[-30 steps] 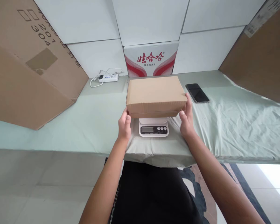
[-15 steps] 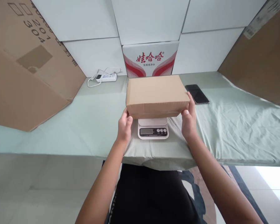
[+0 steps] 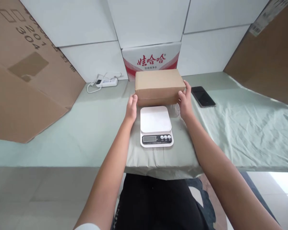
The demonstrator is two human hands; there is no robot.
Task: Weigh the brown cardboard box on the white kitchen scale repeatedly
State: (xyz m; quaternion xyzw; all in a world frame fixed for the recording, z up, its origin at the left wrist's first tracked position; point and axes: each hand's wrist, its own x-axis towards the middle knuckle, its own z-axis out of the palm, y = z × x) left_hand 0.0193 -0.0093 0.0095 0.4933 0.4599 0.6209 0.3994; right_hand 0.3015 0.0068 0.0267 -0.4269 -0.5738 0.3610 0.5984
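Note:
A closed brown cardboard box [image 3: 160, 88] is held between my two hands, just behind the scale. My left hand [image 3: 131, 108] grips its lower left corner, thumb up along the edge. On the other end, my right hand [image 3: 185, 100] wraps the right side, with fingers behind and thumb in front. Nearer to me is a white digital kitchen scale [image 3: 156, 123], its plate bare and its display blank. Whether the box's underside touches the cloth cannot be made out.
A black smartphone [image 3: 203, 96] lies right of the box. At the back left is a white power strip [image 3: 108, 82] with a cable. A white and red carton [image 3: 147, 57] stands behind. Large cardboard panels [image 3: 26, 89] flank the cloth-covered table [image 3: 98, 134].
Both hands have carried the cardboard box away from me, from over the scale to behind it. The scale's plate, covered before, now shows fully.

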